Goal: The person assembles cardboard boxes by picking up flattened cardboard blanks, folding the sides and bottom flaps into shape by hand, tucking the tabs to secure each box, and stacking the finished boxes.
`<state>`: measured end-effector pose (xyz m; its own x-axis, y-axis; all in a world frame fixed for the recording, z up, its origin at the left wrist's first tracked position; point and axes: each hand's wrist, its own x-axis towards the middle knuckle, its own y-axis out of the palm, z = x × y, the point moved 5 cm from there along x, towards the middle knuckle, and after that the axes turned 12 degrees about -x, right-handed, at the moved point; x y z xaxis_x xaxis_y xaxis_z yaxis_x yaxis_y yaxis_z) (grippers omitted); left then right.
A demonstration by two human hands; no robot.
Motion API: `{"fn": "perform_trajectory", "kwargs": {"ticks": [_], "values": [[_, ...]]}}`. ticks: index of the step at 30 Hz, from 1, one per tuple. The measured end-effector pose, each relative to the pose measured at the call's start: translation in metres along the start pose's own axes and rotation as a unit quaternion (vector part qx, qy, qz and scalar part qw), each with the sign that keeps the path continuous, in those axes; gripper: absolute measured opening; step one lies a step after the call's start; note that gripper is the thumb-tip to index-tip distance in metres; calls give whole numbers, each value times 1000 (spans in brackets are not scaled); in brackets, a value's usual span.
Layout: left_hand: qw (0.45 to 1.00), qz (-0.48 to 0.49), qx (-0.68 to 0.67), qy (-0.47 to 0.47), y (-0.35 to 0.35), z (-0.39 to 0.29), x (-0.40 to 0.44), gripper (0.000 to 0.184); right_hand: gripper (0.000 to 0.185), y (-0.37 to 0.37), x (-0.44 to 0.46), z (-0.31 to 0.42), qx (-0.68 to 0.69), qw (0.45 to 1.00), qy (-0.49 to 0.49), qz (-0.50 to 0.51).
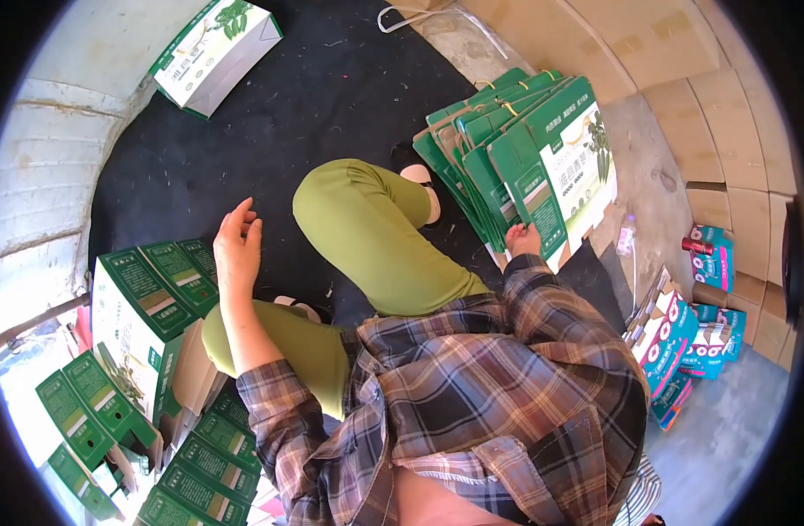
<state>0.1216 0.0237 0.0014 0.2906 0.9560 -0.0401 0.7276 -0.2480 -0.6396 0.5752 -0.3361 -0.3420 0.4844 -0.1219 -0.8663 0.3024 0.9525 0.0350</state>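
Observation:
My right hand (524, 239) is closed on the lower edge of a flat green-and-white carton (559, 162). This carton is the front one of a leaning stack of folded green cartons (481, 149), some with yellow cord handles. My left hand (238, 245) is held up above my left knee, fingers stretched out and holding nothing. Nearest to it, on the left, stand several made-up green cartons (161, 285) with white fronts.
A made-up carton (218, 57) lies on the black floor mat (314, 88) at the far left. Brown cardboard boxes (665, 44) line the right side. Blue-and-pink packages (669, 346) and a small bottle (627, 235) sit at right. More green cartons (205, 473) stand at lower left.

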Motion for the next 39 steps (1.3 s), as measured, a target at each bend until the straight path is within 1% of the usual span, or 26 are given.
{"fn": "perform_trajectory", "kwargs": {"ticks": [1, 3, 4, 5, 6, 7, 9, 11, 13, 17, 19, 21, 22, 24, 28, 30, 31, 34, 35, 37, 38, 39], "values": [[1000, 0, -1, 0, 0, 1, 0, 34, 22, 5, -2, 5, 44, 999, 1, 10], [1000, 2, -7, 2, 0, 1, 0, 33, 21, 6, -16, 15, 67, 998, 3, 16], [1000, 1, -8, 2, 1, 2, 0, 33, 22, 8, -25, 18, 100, 995, 4, 12], [1000, 1, -6, 2, 1, 3, 1, 34, 23, 12, -35, 20, 132, 991, 5, 8], [1000, 1, -3, 1, 1, 3, 1, 34, 30, 14, -32, 24, 171, 985, -12, 23], [1000, -2, -3, -1, 0, 4, 0, 34, 30, 13, -30, 30, 169, 985, -11, 25], [1000, 4, -1, 5, 1, 4, 0, 34, 39, 19, -36, 46, 202, 973, -14, 109], [1000, -4, -7, 0, -1, 2, -1, 34, 44, 20, -41, 69, 190, 973, 8, 128], [1000, 5, -7, 7, -2, -3, 0, 35, 43, 16, -49, 88, 200, 972, 13, 123], [999, -10, -44, 14, -9, -13, -1, 35, 39, 18, -64, 133, 163, 977, -45, 130], [999, -15, -34, 18, -12, -13, 0, 35, 34, 32, -82, 154, 128, 982, -95, 101], [999, -22, -40, 27, -16, -15, -1, 34, 30, 57, -105, 174, 119, 974, -134, 138], [998, -31, -40, 23, -19, -14, -2, 34, 30, 70, -123, 179, 113, 974, -132, 146], [998, -34, -44, 23, -24, -14, -1, 34, 28, 101, -168, 190, 83, 957, -205, 187], [995, -80, -57, 27, -38, -10, -2, 33, 25, 146, -247, 183, 39, 945, -216, 243], [993, -99, -65, 18, -46, -7, -4, 33, 20, 161, -294, 163, -12, 926, -236, 295], [991, -112, -71, 9, -50, -5, -4, 33, 20, 166, -321, 148, -12, 924, -237, 300], [986, -142, -87, 16, -59, 0, -7, 33, 21, 184, -389, 105, -110, 873, -271, 390], [985, -146, -87, 15, -62, 1, -8, 33, 21, 190, -404, 97, -111, 871, -271, 394], [980, -171, -100, 1, -70, 1, -10, 32, 22, 214, -446, 78, -192, 803, -304, 476], [980, -174, -100, 2, -74, 3, -12, 32, 25, 227, -460, 70, -227, 782, -311, 490], [971, -206, -123, 7, -80, 6, -14, 32, 29, 242, -474, 62, -262, 760, -318, 503]]}}
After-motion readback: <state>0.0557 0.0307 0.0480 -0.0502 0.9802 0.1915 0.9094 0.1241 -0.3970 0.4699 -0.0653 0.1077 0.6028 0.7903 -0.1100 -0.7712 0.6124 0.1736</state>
